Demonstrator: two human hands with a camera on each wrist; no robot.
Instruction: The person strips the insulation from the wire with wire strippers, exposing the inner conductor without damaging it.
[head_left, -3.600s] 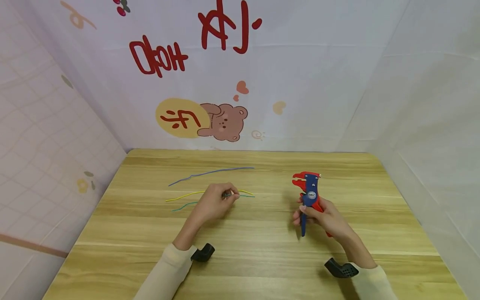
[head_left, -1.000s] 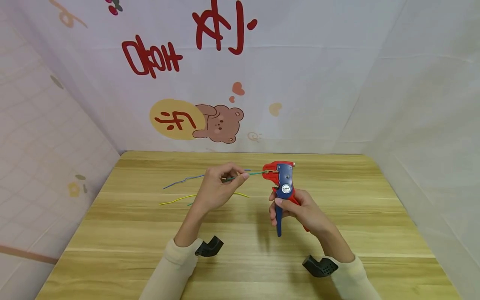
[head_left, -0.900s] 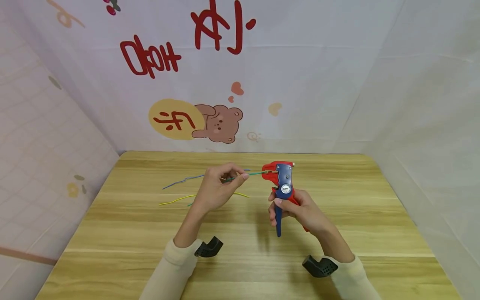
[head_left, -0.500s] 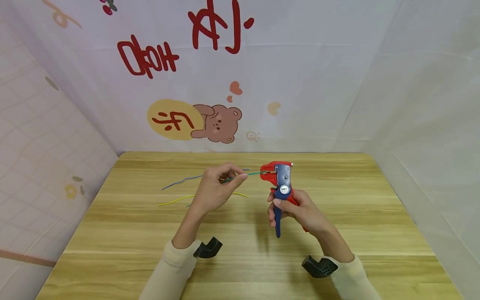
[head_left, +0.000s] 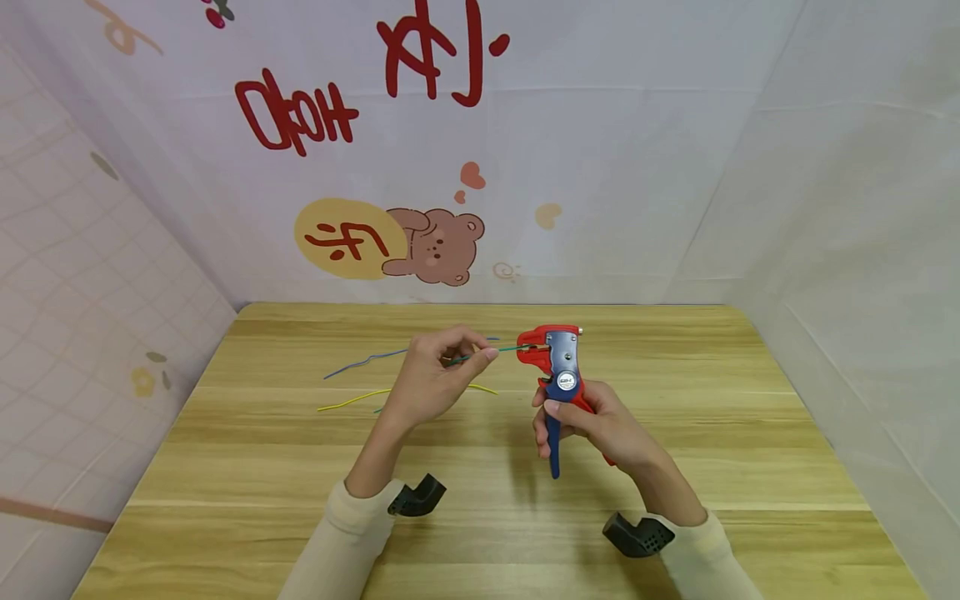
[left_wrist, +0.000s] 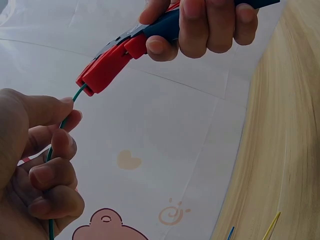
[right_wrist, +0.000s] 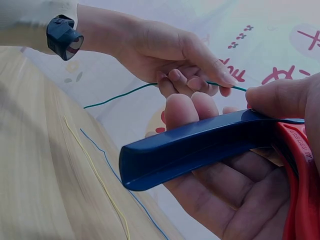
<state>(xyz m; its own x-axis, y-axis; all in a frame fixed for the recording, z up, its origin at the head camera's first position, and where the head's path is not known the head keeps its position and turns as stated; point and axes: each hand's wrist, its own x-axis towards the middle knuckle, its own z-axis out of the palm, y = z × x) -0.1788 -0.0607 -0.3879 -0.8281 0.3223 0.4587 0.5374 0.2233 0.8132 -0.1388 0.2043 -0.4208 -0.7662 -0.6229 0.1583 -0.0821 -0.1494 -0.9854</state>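
Note:
My left hand (head_left: pixel 438 373) pinches a green wire (head_left: pixel 507 349) between thumb and forefinger, above the table. The wire's right end sits between the red jaws of a blue-and-red wire stripper (head_left: pixel 562 362). My right hand (head_left: pixel 603 421) grips the stripper by its handles, upright. In the left wrist view the green wire (left_wrist: pixel 78 92) enters the red nose of the stripper (left_wrist: pixel 107 67); its tip is hidden inside. The right wrist view shows the blue handle (right_wrist: pixel 200 145) lying across my right fingers, and the wire's loose end (right_wrist: pixel 115 98) trailing behind my left hand.
On the wooden table (head_left: pixel 480 533) lie a yellow wire (head_left: pixel 352 404) and, farther back, a blue wire (head_left: pixel 367 360), both partly covered by my left hand. A printed cloth wall (head_left: pixel 622 167) stands behind the table, with cloth at both sides.
Since the earliest frame my left hand has raised the green wire from the table, and the stripper has moved left to meet it. Over the last second the stripper shifted slightly left along the wire.

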